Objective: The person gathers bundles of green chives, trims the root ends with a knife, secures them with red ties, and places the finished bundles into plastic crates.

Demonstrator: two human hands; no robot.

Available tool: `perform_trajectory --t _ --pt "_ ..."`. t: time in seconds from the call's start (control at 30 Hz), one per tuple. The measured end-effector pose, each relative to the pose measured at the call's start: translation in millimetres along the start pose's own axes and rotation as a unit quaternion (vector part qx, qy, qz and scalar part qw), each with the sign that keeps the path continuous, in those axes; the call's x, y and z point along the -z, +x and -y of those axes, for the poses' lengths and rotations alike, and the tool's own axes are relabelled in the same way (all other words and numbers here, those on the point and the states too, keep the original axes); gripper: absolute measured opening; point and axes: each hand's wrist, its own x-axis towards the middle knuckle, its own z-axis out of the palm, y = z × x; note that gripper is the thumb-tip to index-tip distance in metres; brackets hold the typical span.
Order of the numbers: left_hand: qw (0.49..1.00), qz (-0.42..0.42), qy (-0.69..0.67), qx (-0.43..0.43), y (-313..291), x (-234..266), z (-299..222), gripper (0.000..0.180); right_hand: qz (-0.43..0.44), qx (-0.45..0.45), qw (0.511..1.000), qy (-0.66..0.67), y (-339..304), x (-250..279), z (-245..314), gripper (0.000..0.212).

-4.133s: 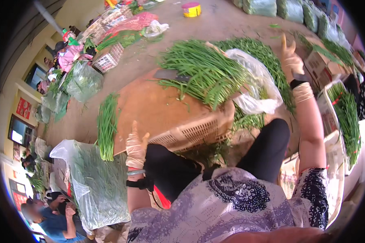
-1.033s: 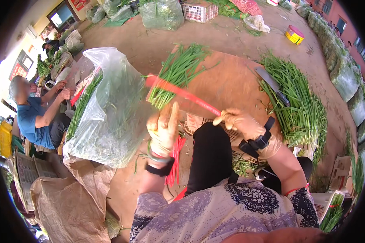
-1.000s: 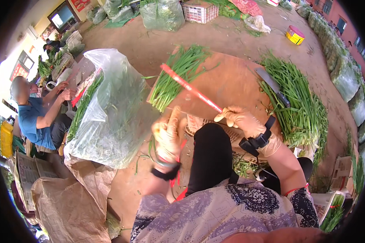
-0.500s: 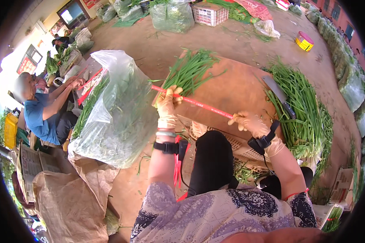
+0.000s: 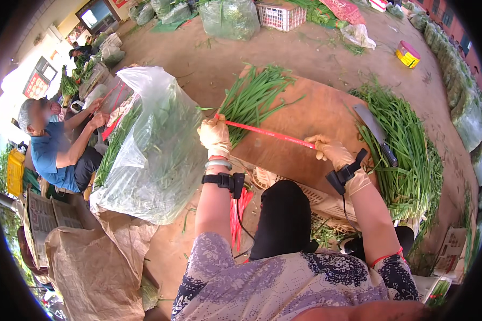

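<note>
A narrow red strap [image 5: 270, 132] is stretched tight between my two gloved hands, above a brown board [image 5: 300, 115]. My left hand [image 5: 215, 136] is closed round the strap's left end at the board's left edge. The other end is pinched in my right hand [image 5: 332, 152], over the board's near right side. Just beyond my left hand lies a loose bunch of long green leaves like garlic chives [image 5: 260, 91]. To the right of my right hand, a cleaver [image 5: 374, 127] rests on a large heap of the same greens [image 5: 412, 155].
At left stands a big clear plastic bag [image 5: 155, 155] of greens, with brown wrapping [image 5: 96, 267] nearer. Beyond it a person in a blue shirt [image 5: 61, 139] handles red straps. More red straps [image 5: 241, 214] hang by my knee. A crate [image 5: 305, 187] supports the board.
My left hand has shifted slightly left and down, its fingers now closed round the strap's end. My right hand has moved a little right. The other person's hands have come apart.
</note>
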Motion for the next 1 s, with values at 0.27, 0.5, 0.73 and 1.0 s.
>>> perform_trajectory --t 0.27,0.5,0.73,1.0 --pt "0.946 0.199 0.225 -0.124 -1 29 -40 0.128 -0.023 0.007 1.000 -0.001 2 -4 -12 0.029" --pt "0.852 0.372 0.342 -0.137 -10 34 -56 0.139 -0.054 -0.026 0.992 0.109 6 8 -16 0.027" --pt "0.873 0.400 0.278 0.004 15 30 -53 0.118 0.032 -0.114 0.914 0.389 -9 21 2 0.028" --pt "0.875 0.400 0.214 -0.167 54 27 -40 0.056 -0.020 -0.053 0.895 0.443 -35 36 36 0.029"
